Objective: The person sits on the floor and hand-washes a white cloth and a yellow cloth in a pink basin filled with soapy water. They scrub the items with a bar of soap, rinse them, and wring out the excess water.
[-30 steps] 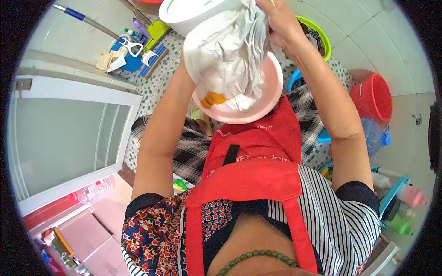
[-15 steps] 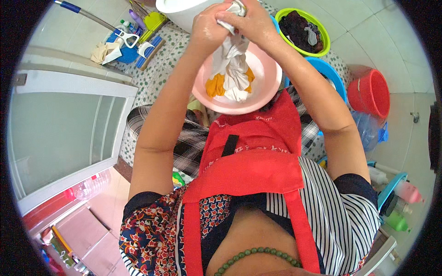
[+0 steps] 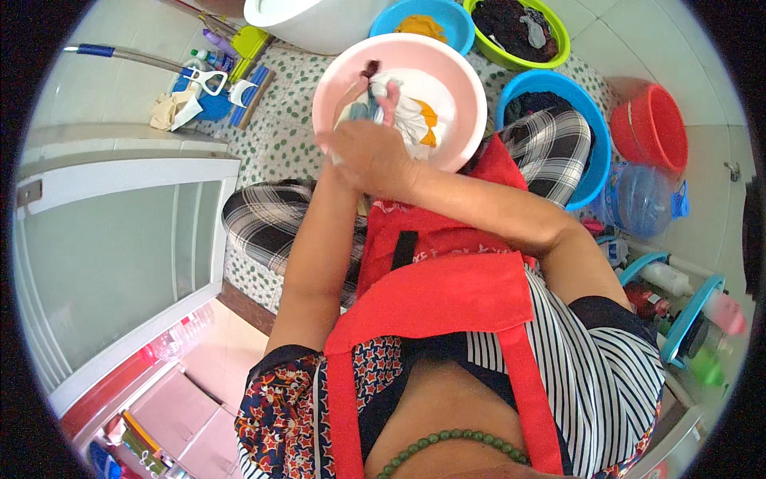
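Over the near left rim of a pink basin [image 3: 321,104], my two hands are pressed close together. My right hand [image 3: 383,160] reaches across from the right, fingers bent and somewhat blurred. Behind it, my left hand [image 3: 339,152] is largely covered. Both appear closed on a bunched white cloth [image 3: 407,120] with teal, pink and dark maroon patches, which hangs from them into the basin. Inside the basin, an orange-yellow cloth [image 3: 428,120] lies beside the white fabric. My hands hide the gripped part of the cloth.
Behind stands a blue basin [image 3: 455,16] with yellow cloth, beside a lime-green basin [image 3: 564,48] of dark clothes. To the right are another blue basin [image 3: 598,136], a red bucket [image 3: 666,120] and a clear water jug [image 3: 638,199]. A mop [image 3: 152,60] leans at left, near an open door [image 3: 120,255].
Both hands have come down and nearer from above the basin's far side, bringing the white cloth with them. My right forearm now crosses to the left. The basin's far side has come into view.
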Motion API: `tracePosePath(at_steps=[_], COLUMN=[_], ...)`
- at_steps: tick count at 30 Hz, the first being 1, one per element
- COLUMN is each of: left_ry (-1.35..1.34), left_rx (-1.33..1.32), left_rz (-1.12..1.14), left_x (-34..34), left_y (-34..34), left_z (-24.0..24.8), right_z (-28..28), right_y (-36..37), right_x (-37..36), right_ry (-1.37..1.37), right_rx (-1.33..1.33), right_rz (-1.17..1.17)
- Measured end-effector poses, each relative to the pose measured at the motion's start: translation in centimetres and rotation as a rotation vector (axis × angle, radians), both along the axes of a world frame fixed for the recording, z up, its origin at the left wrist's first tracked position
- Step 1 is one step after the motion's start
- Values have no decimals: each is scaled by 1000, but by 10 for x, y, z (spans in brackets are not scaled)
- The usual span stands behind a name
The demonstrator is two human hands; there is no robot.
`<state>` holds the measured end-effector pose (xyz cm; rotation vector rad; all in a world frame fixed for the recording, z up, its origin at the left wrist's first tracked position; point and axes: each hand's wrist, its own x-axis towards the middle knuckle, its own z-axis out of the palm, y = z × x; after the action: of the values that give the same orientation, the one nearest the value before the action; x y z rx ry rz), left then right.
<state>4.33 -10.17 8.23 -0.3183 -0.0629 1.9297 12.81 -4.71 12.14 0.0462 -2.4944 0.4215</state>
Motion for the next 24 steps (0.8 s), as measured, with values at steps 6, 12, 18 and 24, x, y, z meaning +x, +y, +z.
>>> tracePosePath(at_steps=[6,12,18,24], left_ry=[338,311,321,358], left_rx=[-514,-451,-498,-474], left_rz=[130,89,33,23], left_x=[23,10,18,13], left_y=[41,32,54,55], left_z=[-32,-22,-28,-17], right_z=[-42,-19,-43,-45], right_y=[81,27,80,59], right_x=[-46,5,-29,-5], right_ry=[-374,-203,-389,-10], right_rx=[-738,-571,-677,-783], right_rz=[-424,-192,-498,-330])
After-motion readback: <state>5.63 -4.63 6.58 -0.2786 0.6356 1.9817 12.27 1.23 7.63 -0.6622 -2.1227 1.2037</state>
